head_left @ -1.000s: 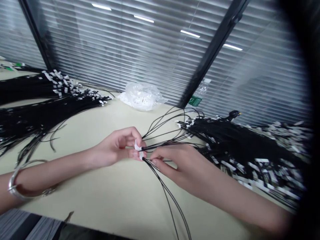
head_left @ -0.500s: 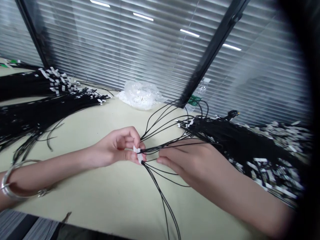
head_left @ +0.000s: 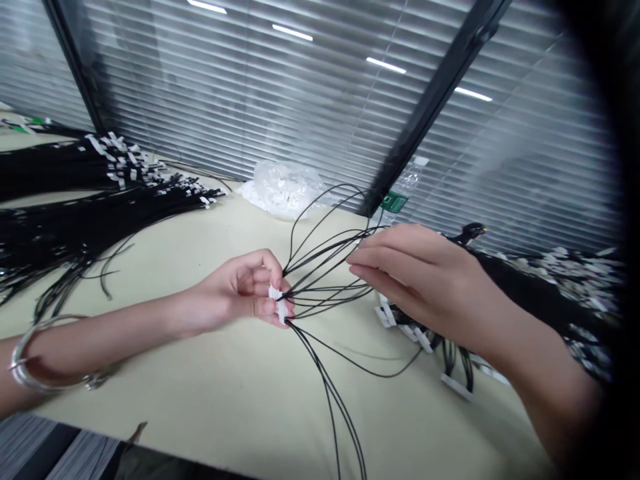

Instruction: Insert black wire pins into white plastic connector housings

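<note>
My left hand (head_left: 255, 290) pinches a small white connector (head_left: 278, 304) between thumb and fingers, above the table. Many thin black wires (head_left: 325, 291) fan out from the connector's right side. Some loop up and to the right, while others droop over the table's front edge. My right hand (head_left: 415, 267) is to the right with its fingers pressed together on part of the wires. Its fingertips hide exactly which wires it grips. Beneath and behind that hand lies a pile of black wires with white ends (head_left: 525, 287).
More bundles of black wires with white ends (head_left: 100, 220) lie on the left of the pale table (head_left: 225, 407). At the back stand a clear plastic bag (head_left: 287, 190) and a bottle with a green label (head_left: 395, 200), against window blinds (head_left: 300, 100).
My right hand has moved up and right, away from the connector, along the wires. The wires spread wider between the hands. My left hand still holds the connector in nearly the same place.
</note>
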Tool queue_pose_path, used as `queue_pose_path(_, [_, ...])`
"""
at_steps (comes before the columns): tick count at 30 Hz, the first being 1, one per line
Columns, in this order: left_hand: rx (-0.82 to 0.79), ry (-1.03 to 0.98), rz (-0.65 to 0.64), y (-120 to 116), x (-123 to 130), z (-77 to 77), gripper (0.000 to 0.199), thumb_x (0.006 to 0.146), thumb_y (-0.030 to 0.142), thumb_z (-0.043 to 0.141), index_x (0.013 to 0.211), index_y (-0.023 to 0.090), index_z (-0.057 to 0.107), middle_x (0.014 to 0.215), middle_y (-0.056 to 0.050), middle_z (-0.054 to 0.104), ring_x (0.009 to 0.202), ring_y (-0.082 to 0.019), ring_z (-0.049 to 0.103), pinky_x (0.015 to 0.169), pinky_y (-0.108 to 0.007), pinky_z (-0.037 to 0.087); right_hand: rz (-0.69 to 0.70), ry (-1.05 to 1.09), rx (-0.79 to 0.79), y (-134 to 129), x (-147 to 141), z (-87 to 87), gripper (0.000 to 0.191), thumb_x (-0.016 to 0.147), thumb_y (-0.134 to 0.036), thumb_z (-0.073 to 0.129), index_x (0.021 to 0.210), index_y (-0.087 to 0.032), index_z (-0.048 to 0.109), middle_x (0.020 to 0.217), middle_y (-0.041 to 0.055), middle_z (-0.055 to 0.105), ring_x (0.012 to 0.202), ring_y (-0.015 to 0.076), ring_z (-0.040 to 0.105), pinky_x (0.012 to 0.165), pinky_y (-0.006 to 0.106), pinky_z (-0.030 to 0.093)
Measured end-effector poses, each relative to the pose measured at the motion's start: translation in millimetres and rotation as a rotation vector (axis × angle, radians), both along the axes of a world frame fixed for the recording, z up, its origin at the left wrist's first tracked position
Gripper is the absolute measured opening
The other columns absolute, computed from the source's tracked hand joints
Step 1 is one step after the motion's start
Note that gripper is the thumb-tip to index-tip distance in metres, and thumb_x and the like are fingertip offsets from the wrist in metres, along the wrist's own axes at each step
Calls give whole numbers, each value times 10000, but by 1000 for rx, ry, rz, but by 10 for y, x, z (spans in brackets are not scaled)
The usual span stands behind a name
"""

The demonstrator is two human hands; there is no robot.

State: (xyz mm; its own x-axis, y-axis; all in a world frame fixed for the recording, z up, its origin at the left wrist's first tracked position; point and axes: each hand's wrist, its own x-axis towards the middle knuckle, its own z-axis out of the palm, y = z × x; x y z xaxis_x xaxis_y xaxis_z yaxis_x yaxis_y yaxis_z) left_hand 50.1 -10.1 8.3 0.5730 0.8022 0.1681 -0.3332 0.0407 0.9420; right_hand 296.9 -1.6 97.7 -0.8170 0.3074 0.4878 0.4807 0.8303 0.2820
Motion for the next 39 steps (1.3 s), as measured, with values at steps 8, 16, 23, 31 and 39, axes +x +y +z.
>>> queue_pose_path(8, [16, -17, -17, 25, -25, -30, 146, 769, 48, 606, 801, 150, 507, 827, 5, 629, 820, -163, 669, 737, -324, 564, 36, 70, -211, -657, -187, -66, 183, 854, -129, 434, 819, -198, 600, 812, 23, 621, 757, 126, 564, 687, 264, 458])
queue_pose_path(16, [-12, -34, -19, -4, -2, 11, 150, 751, 43, 623, 781, 144, 516, 827, 15, 610, 806, -161, 675, 718, -302, 566, -10, -125, -289, -562, -294, -316, 212, 859, -132, 427, 724, -168, 586, 725, 6, 573, 726, 150, 509, 657, 306, 391])
queue_pose_path(23, [21, -27, -10, -26, 6, 6, 144, 756, 51, 621, 787, 148, 519, 862, -1, 617, 816, -152, 662, 733, -315, 556, -35, -115, -268, -560, -347, -354, 164, 865, -216, 480, 736, -169, 570, 735, 0, 557, 790, 159, 491, 732, 313, 357])
queue_pose_path(31, [48, -34, -6, -3, 8, -3, 147, 759, 49, 617, 792, 151, 516, 848, -1, 615, 804, -133, 653, 726, -279, 550, -57, -97, -375, -529, -347, -363, 176, 851, -107, 417, 731, -165, 532, 738, 4, 532, 758, 146, 470, 707, 291, 363])
queue_pose_path(39, [22, 9, 51, -29, 13, 49, 161, 747, 58, 633, 784, 140, 499, 848, -8, 617, 790, -134, 652, 721, -278, 550, -279, 203, -763, -452, -318, -333, 140, 904, -220, 384, 965, -219, 509, 638, -42, 520, 559, 73, 459, 509, 194, 333])
